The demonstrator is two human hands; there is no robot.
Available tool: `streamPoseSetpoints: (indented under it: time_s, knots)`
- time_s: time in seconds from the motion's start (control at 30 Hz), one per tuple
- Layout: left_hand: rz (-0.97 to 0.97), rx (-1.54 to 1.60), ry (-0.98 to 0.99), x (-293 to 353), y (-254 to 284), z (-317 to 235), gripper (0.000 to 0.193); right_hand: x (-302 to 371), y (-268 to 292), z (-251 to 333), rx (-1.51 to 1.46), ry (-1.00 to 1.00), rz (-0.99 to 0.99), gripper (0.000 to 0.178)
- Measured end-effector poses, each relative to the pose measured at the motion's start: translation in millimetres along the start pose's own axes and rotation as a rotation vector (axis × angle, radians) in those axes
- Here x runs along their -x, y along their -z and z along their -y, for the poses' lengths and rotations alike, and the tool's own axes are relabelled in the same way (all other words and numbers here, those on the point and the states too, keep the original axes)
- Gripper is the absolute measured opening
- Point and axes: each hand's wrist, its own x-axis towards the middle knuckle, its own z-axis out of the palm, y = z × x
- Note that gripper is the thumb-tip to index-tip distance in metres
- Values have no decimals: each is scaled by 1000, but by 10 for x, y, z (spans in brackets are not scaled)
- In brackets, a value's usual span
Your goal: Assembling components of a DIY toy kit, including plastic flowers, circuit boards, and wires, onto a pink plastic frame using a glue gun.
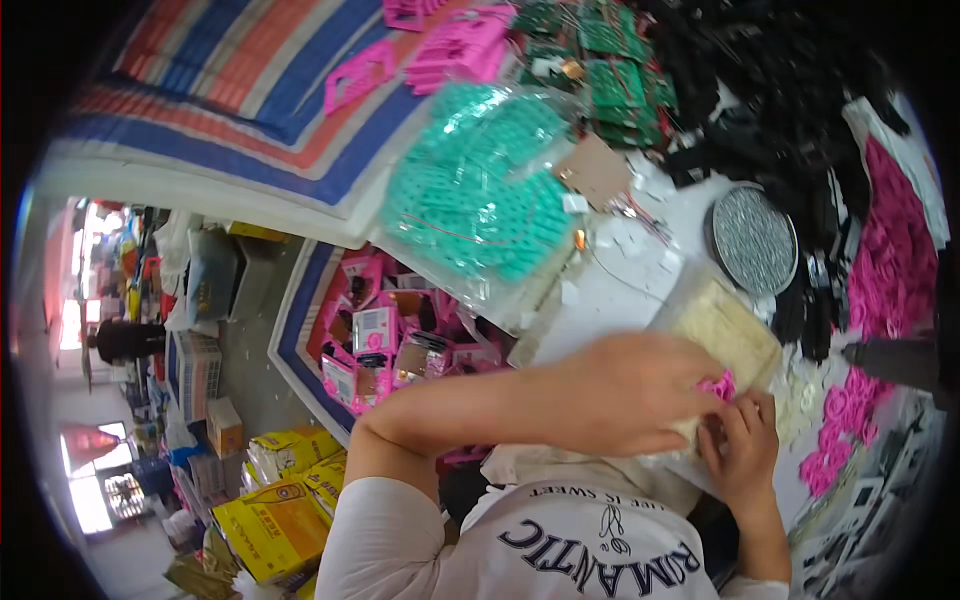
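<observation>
My left hand (640, 395) reaches across from the left over the near edge of the white worktable (610, 275). A small pink plastic piece (718, 385) shows at its fingertips, which are closed on it. Close beside it is my right hand (745, 445), its fingers curled and nearly meeting the left fingers. What the right hand grips, if anything, is hidden. Just beyond both hands lies a cream-coloured block (728, 325). Past that block stands a round tin of small metal screws (752, 242).
A clear bag of teal plastic parts (480, 190) lies left. Farther back are pink frames (460, 48), green circuit boards (615, 80) and heaped black parts (770, 70). Pink rings (845, 420) lie right. Pink-cased devices (375, 335) fill a striped-lined container; yellow packages (270, 525) sit lower left.
</observation>
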Motion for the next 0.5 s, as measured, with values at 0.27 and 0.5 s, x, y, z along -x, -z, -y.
streamPoseSetpoints:
  time_s: [0.27,0.5]
  knots:
    - [-576,-1106,1019,562,3120,1943,60,-51,-13,-31,-113,11,10,39]
    - [-749,-949,803,231,3365,2573,90,-16,-56,-78,-119,-16,-26,34]
